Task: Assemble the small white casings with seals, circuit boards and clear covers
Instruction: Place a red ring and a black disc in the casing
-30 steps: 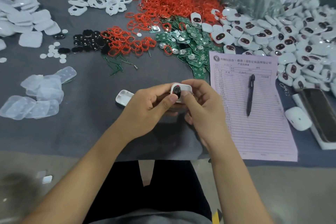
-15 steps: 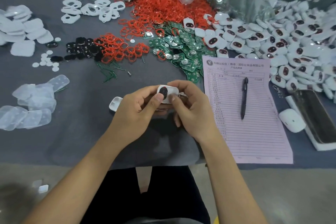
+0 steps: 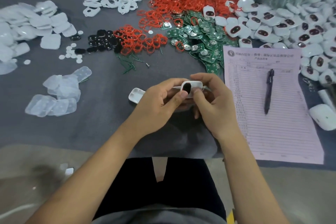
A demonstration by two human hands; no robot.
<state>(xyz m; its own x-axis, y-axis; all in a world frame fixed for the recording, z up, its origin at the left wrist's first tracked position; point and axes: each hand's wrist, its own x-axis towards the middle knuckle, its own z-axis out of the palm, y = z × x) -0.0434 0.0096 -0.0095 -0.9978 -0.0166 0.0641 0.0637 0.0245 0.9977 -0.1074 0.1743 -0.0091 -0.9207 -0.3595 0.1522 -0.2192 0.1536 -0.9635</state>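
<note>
I can see print only on the pink form (image 3: 269, 107), which lies under the pen (image 3: 268, 91). Above the pen, its top edge carries a round logo and a line of Chinese characters with a shorter line beneath, all too blurred for me to read. The ruled rows below hold no legible entries.

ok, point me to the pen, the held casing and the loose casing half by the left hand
pen (image 3: 268, 90): head view, mid barrel.
held casing (image 3: 196, 84): head view, white top face.
loose casing half (image 3: 135, 95): head view, open inner side.
</note>
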